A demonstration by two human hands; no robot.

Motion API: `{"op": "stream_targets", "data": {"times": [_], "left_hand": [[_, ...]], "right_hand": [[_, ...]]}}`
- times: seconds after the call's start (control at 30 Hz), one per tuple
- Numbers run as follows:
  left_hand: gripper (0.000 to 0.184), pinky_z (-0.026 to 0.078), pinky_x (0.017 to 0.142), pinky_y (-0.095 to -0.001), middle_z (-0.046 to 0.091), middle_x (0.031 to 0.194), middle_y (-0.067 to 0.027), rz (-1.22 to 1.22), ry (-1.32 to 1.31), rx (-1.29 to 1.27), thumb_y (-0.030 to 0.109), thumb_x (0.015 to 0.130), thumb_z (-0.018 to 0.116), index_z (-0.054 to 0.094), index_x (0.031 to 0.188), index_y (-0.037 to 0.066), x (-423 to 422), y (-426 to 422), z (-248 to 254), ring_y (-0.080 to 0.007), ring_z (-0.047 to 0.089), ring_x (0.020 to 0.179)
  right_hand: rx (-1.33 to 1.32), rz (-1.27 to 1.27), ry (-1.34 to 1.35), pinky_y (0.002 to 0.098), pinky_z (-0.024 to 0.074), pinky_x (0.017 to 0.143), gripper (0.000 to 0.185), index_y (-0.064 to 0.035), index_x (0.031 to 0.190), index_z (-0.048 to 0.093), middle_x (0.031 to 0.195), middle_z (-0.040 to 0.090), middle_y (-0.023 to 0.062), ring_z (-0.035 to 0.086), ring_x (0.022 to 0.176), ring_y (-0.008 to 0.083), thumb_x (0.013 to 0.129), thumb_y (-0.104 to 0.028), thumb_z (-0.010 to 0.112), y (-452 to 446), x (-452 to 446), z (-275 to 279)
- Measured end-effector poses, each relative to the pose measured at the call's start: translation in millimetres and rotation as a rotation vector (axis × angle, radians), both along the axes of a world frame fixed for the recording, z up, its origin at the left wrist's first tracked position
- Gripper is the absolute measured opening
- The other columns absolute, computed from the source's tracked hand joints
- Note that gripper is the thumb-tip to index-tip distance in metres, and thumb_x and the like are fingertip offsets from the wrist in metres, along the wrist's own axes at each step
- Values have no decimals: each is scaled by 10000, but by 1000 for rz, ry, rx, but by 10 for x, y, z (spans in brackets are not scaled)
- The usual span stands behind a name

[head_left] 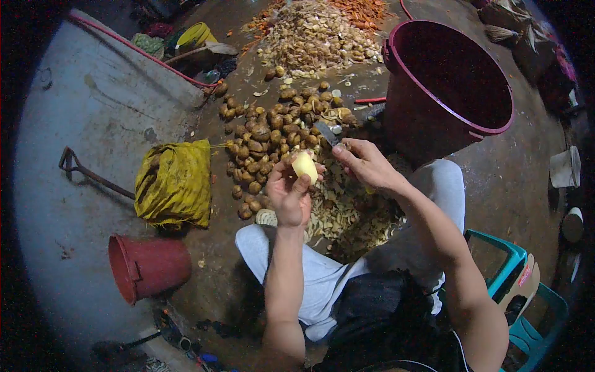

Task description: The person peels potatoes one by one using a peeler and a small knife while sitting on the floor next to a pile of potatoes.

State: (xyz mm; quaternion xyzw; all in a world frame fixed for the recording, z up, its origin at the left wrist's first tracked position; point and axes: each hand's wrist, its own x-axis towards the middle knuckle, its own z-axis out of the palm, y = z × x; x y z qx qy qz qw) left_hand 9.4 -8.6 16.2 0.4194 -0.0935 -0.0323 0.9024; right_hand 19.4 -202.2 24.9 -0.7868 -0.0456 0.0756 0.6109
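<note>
My left hand [292, 195] has its fingers wrapped round a peeled, pale yellow potato [304, 167], held up in front of me. Just to its right, my right hand [367, 164] grips a knife [326, 132] with a short, broad grey blade pointing up and left, apart from the potato. The knife's handle is mostly hidden in the fingers. Beyond my left hand, brown unpeeled potatoes [260, 133] lie heaped on the floor. Below both hands, a mound of thin peelings [353, 226] spreads between my legs.
A large maroon tub [403, 105] stands at the right, near my knee. Pale pieces [316, 40] and orange scraps [359, 12] are piled at the back. To the left are a yellow sack [176, 186], a red bucket [155, 266] and a shovel handle [99, 180]. A teal stool [496, 248] stands lower right.
</note>
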Motion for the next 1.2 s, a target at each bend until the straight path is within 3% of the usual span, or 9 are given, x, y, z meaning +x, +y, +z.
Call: {"op": "stream_targets", "data": {"times": [0.27,0.37,0.43,0.77,0.83,0.87,0.97,1.1,1.2], "left_hand": [[416,546,805,-328,611,1091,-150,65,-164,195,10,778,722,558,1160,8,47,55,-149,-255,652,903],[454,528,849,-331,610,1080,-130,221,-236,489,-53,732,738,559,1148,-21,51,95,-177,-219,629,947],[487,523,870,-339,594,1095,-119,337,-321,677,-80,690,759,561,1134,-39,52,131,-188,-206,605,988],[433,509,826,-337,625,1015,-140,501,-424,1126,19,664,783,614,1056,-54,-39,328,-284,-232,628,922],[405,509,847,-305,599,1082,-132,339,-281,1142,-21,718,750,587,1086,-69,-81,304,-396,-188,609,959],[419,511,762,-313,646,937,-123,254,-93,931,30,686,772,620,1073,-28,-59,322,-768,-214,638,878],[342,511,741,-334,681,852,-129,-12,-80,1273,85,713,761,648,1021,-14,-119,228,-1182,-221,660,797],[399,500,831,-353,685,995,-166,-394,161,1412,195,701,802,670,1015,-13,-384,171,-2085,-256,659,916],[428,500,834,-357,682,1008,-162,-542,268,1463,202,709,801,654,1052,-7,-655,260,-2748,-258,655,928]], "right_hand": [[96,-64,-24,369,459,641,386,22,945,564,719,575,124,563,689,213,985,-344,450,-98,61,-215],[28,-114,-415,253,406,545,303,-5,920,529,694,500,-23,468,633,58,1004,-281,438,-124,87,-339],[19,-15,-107,278,407,562,311,18,929,547,693,517,-10,441,645,63,967,-290,527,-182,37,-190],[-218,-45,-116,309,429,584,357,44,881,573,648,526,88,429,644,92,796,-250,756,-280,-59,-65],[-443,-51,-101,415,524,721,327,28,979,633,907,666,221,659,817,354,759,-195,725,-397,80,-442],[-661,-2,-88,414,519,704,316,34,960,625,869,658,234,661,803,347,759,-190,723,-520,187,-876],[-844,41,43,428,517,704,315,34,961,624,859,648,253,641,831,380,748,-182,707,-596,376,-1784],[-832,185,211,437,523,726,318,19,987,642,868,658,240,634,848,415,739,-178,676,-451,391,-2689],[-1017,634,391,448,513,755,293,25,993,637,927,654,242,633,892,401,765,-159,638,-256,271,-3161]]}}
